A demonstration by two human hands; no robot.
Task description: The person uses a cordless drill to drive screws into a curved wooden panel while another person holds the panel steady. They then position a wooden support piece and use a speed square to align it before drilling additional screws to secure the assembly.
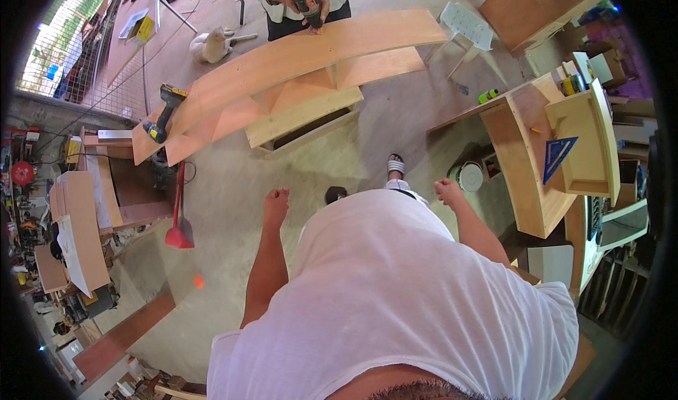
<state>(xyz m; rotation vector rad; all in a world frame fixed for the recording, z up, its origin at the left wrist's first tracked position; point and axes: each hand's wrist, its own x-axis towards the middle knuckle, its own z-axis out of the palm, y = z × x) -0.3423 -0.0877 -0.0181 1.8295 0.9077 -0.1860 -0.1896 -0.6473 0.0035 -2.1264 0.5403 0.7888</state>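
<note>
My left hand hangs beside my body with its fingers curled, and nothing shows in it. On the other side, my right hand is also loosely closed with nothing visible in it; it is nearest a round white-lidded bucket on the floor. In front of me, apart from both hands, a long plywood shelf unit rests on a low wooden box support. A yellow and black cordless drill stands on its left end. Across it, a co-worker holds an orange and black drill against the panel.
A red long-handled dustpan stands at left. A cat lies beyond the unit. A white stool is at far right. On the right workbench lies a blue triangular square. Cluttered shelves and boards line the left.
</note>
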